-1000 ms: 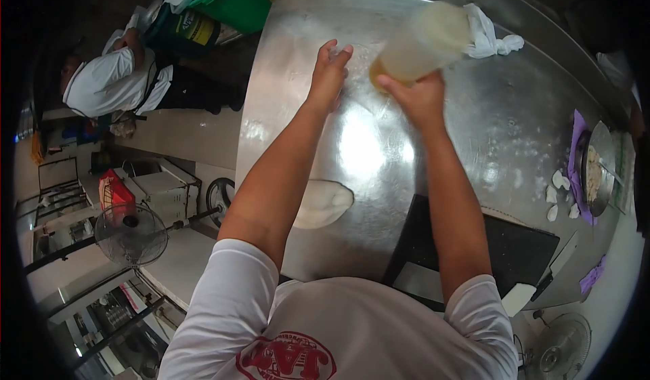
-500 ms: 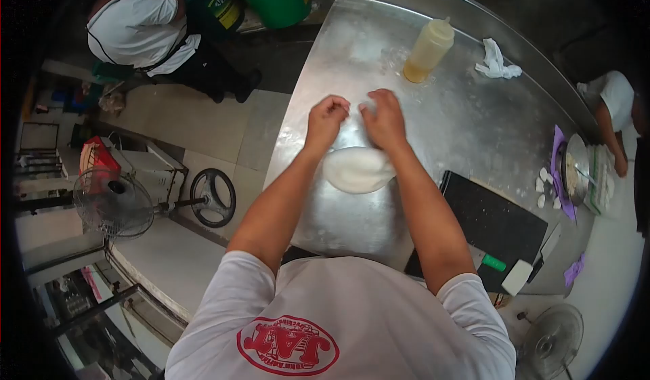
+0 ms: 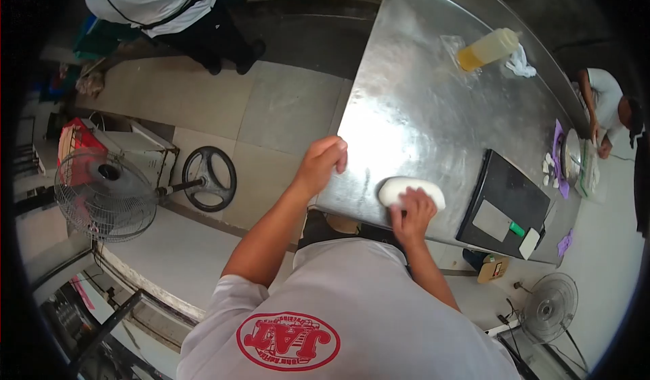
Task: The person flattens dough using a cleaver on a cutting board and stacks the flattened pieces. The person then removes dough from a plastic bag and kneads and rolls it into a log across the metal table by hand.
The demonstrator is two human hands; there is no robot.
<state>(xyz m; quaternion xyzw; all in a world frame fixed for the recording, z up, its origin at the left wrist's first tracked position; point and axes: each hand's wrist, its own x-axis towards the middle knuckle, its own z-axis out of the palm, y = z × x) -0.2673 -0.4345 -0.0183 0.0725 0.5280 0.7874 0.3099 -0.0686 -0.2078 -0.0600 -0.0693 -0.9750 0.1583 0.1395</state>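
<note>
A smooth white oval lump of dough (image 3: 393, 189) rests on the metal table (image 3: 420, 122) near its front edge. My right hand (image 3: 414, 216) lies over the dough's near side, fingers apart and a little blurred. By the table's left edge is my left hand (image 3: 323, 163), closed with the fingers curled in; its inner side is hidden, so I cannot tell whether anything is inside. Farther back on the table is a clear squeeze bottle (image 3: 484, 49) partly filled with yellow liquid.
Right of the dough lies a black board (image 3: 514, 183) with a scraper (image 3: 492, 219) and a green-handled tool (image 3: 516, 229). A white cloth (image 3: 520, 61) sits by the raised back edge. One person (image 3: 156, 1) stands at upper left, another (image 3: 604, 102) at right. A fan (image 3: 105, 194) stands left.
My hands were together beyond the dough; now the left is at the table's left edge and the right is on the dough. The camera view has shifted, moving the table rightward in view.
</note>
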